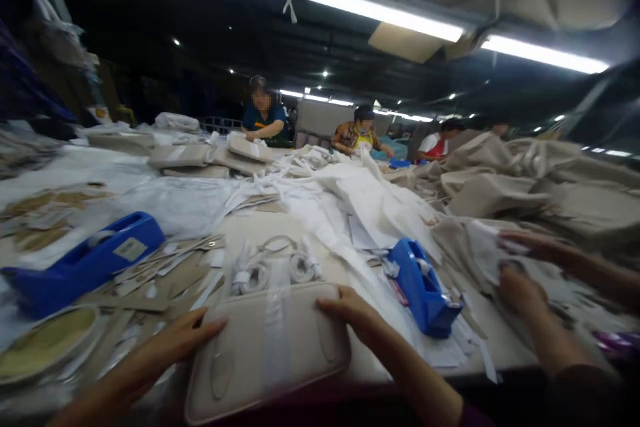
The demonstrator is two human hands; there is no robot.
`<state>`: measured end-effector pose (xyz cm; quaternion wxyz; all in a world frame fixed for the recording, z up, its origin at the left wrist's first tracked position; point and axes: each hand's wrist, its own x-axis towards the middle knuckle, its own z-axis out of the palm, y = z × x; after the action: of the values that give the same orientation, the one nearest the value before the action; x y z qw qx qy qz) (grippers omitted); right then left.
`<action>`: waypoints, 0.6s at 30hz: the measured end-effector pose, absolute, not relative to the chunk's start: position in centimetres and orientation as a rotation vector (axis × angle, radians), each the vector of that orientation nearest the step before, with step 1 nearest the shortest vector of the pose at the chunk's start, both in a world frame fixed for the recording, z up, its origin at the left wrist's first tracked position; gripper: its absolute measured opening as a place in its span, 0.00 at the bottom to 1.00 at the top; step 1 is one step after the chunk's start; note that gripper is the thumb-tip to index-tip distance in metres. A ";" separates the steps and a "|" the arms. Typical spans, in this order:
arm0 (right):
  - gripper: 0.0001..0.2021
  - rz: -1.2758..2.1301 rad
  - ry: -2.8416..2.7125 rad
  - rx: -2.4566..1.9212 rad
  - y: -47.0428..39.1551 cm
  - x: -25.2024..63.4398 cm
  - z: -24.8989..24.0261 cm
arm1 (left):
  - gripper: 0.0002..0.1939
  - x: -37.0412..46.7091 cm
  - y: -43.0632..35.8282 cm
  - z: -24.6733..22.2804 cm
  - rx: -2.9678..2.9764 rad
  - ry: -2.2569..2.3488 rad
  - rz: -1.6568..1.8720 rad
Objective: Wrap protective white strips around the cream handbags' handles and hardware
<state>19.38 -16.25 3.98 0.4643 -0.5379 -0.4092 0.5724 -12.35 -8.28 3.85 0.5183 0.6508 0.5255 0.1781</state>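
A beige bag with rounded corners lies at the table's front edge, a white strip running down its middle. My left hand rests at its upper left corner, thumb on the top and the other fingers partly hidden behind. At the upper right corner my right hand grips the bag, thumb over the front. Just behind the bag are two wrapped coils of strap, a left one and a right one, with a thin handle between them.
Blue tape dispensers stand at left and right. A round tape roll lies front left. White wrapping and beige fabric are heaped behind. A co-worker's hands work at right; other people stand across the table.
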 end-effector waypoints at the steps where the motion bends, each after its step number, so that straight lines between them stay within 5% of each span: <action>1: 0.26 1.396 -1.009 -1.312 -16.0 19.3 3.8 | 0.30 -12.4 -8.4 4.7 1.602 1.263 0.371; 7: 0.22 1.205 -1.067 -1.368 -15.6 18.5 2.8 | 0.29 -8.2 -5.7 8.4 2.342 1.481 0.581; 10: 0.24 1.036 -1.096 -1.451 -16.6 17.9 2.1 | 0.20 -2.3 -4.4 10.2 2.640 1.036 0.575; 18: 0.35 1.063 -0.938 -1.532 -20.9 17.8 0.5 | 0.18 10.2 -1.5 9.6 2.833 0.339 0.025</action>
<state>17.84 -20.88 0.47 0.5033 -0.6342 -0.3883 0.4400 10.22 -1.55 9.59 0.1435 0.9826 0.1177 0.0087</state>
